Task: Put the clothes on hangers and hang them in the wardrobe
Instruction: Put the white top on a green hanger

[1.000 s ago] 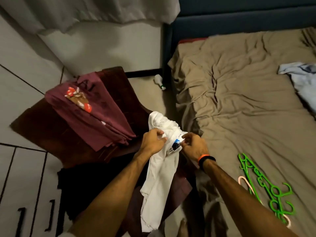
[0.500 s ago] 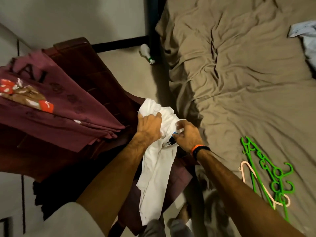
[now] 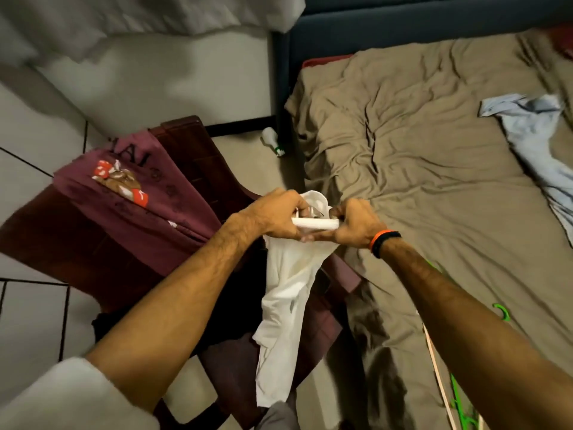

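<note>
A white garment (image 3: 286, 293) hangs down in front of me, held at its top edge by both hands. My left hand (image 3: 274, 214) grips the left side of the folded top edge. My right hand (image 3: 356, 225), with an orange and black wristband, grips the right side. A maroon printed T-shirt (image 3: 130, 184) lies draped over a dark red chair (image 3: 102, 252) on the left. Green hangers (image 3: 459, 401) and a pale one lie on the bed at lower right, mostly hidden by my right forearm. A light blue garment (image 3: 533, 141) lies on the bed at the right.
The bed with a rumpled brown sheet (image 3: 418, 156) fills the right side, with a dark blue headboard (image 3: 403, 23) behind it. A small white bottle (image 3: 273, 141) lies on the floor between chair and bed. A grey curtain (image 3: 139, 17) hangs at upper left.
Both hands have shifted to the garment's top edge and now stretch it flat between them. The view has tilted back up, showing the headboard and curtain again.
</note>
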